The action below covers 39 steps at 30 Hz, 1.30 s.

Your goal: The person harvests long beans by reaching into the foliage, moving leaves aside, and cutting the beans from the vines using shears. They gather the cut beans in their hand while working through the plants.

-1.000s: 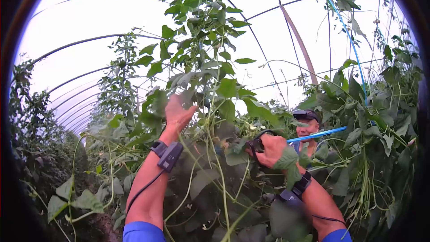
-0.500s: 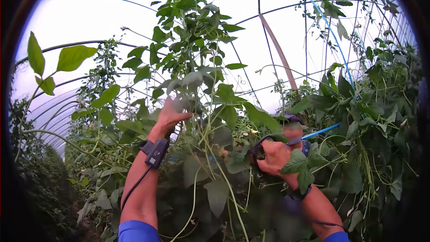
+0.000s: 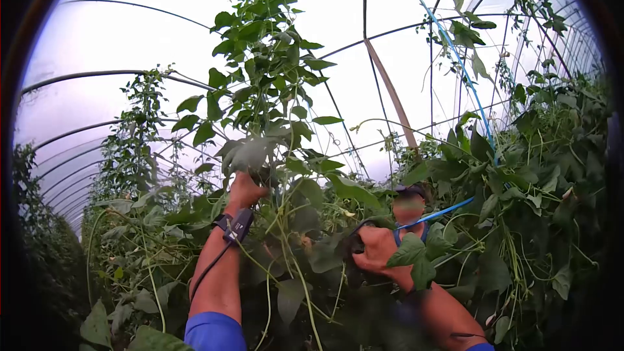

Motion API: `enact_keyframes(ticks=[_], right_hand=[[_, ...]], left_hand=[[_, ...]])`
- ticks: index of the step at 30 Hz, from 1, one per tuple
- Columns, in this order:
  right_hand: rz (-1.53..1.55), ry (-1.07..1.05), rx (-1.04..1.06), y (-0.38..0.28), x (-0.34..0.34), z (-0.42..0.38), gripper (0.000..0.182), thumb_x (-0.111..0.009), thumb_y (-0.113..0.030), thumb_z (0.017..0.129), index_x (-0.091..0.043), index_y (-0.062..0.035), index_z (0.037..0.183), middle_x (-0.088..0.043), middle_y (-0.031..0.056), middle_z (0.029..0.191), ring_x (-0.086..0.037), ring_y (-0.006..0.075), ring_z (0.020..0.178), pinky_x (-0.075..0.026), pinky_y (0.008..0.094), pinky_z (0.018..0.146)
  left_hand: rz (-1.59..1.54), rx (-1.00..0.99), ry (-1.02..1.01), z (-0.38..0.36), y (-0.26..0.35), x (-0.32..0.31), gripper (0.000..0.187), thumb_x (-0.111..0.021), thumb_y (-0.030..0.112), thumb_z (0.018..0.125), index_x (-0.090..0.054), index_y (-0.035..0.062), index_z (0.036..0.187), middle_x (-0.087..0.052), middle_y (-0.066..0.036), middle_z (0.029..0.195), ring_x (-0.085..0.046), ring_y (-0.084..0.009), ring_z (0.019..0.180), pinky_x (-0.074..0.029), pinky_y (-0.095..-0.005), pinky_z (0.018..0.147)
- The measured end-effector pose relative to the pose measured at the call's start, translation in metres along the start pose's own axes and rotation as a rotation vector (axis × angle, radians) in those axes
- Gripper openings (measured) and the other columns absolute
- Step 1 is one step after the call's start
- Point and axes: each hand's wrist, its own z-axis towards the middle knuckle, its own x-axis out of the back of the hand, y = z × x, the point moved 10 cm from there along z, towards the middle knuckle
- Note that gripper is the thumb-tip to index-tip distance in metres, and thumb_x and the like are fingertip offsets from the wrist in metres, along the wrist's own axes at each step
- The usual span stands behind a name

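Observation:
A tall, leafy climbing bean vine [image 3: 260,84] rises in front of me. My left hand [image 3: 246,190] reaches into its middle, thumb against the stems and fingers curled in among leaves that partly hide them. A blurred grey-green leaf [image 3: 250,154] hangs just over this hand. To the right, my right hand [image 3: 377,248] is closed in a fist, its back towards me. Blue twine [image 3: 437,213] runs from beside its knuckles up to the right. Something dark and loop-shaped [image 3: 355,242] shows by its thumb side, too blurred to name. A near leaf [image 3: 413,257] covers part of the wrist.
Another person [image 3: 411,205] stands behind the foliage, just past my right hand. Dense vines [image 3: 546,149] fill the right side, and a further blue twine [image 3: 458,55] slants down from above. Curved greenhouse hoops [image 3: 84,81] arch overhead. Loose stems [image 3: 296,273] hang before me.
The view has tilted upward and shifted, so vine, hands and person appear lower. My left hand has sunk deeper among the leaves. The right fist keeps its shape beside the blue twine.

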Motion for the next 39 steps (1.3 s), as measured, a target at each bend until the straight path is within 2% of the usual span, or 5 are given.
enact_keyframes(ticks=[11, 20, 27, 31, 39], right_hand=[[-0.018, -0.049, 0.019, -0.003, 0.0, 0.001, 0.023, -0.066, -0.018, 0.066, -0.057, -0.002, 0.08, -0.058, 0.0182, 0.071, -0.058, 0.0379, 0.067, -0.046, 0.0452, 0.061], [0.04, -0.006, 0.035, 0.003, -0.002, -0.002, 0.022, -0.064, -0.014, 0.064, -0.054, -0.0001, 0.078, -0.055, 0.0195, 0.07, -0.056, 0.0385, 0.065, -0.044, 0.0436, 0.058], [0.019, -0.03, 0.022, 0.002, -0.002, -0.001, 0.021, -0.064, -0.015, 0.066, -0.054, -0.0013, 0.077, -0.056, 0.019, 0.069, -0.057, 0.0388, 0.066, -0.045, 0.0455, 0.059], [-0.051, -0.007, 0.001, -0.008, 0.002, 0.001, 0.02, -0.064, -0.015, 0.066, -0.054, -0.0012, 0.076, -0.056, 0.0191, 0.069, -0.057, 0.039, 0.066, -0.045, 0.0456, 0.059], [-0.064, -0.001, -0.002, 0.005, -0.004, 0.001, 0.024, -0.065, -0.015, 0.066, -0.055, -0.0002, 0.082, -0.057, 0.0201, 0.073, -0.058, 0.0391, 0.069, -0.046, 0.0445, 0.062]], left_hand=[[0.263, 0.464, 0.099, -0.018, -0.036, -0.008, 0.072, -0.077, 0.037, 0.061, -0.049, 0.0023, 0.118, -0.058, -0.025, 0.104, -0.06, -0.0393, 0.096, -0.05, -0.0428, 0.082], [0.265, 0.386, -0.061, 0.002, -0.069, -0.059, 0.052, -0.073, 0.036, 0.068, -0.061, 0.0069, 0.109, -0.062, -0.02, 0.107, -0.061, -0.0346, 0.099, -0.05, -0.0422, 0.082], [-0.233, 0.015, -0.099, 0.001, -0.05, -0.058, 0.031, -0.061, 0.019, 0.077, -0.063, 0.0058, 0.105, -0.066, -0.017, 0.097, -0.063, -0.0325, 0.088, -0.049, -0.0392, 0.076], [-0.711, 0.188, -0.248, -0.012, -0.052, -0.059, 0.03, -0.063, 0.016, 0.077, -0.061, -0.0006, 0.102, -0.063, -0.006, 0.084, -0.057, -0.0131, 0.068, -0.047, -0.0295, 0.062], [-1.076, 0.291, -0.262, -0.049, -0.017, -0.029, 0.026, -0.058, 0.01, 0.082, -0.057, -0.0005, 0.106, -0.064, -0.007, 0.086, -0.062, -0.0147, 0.067, -0.052, -0.0268, 0.056]])
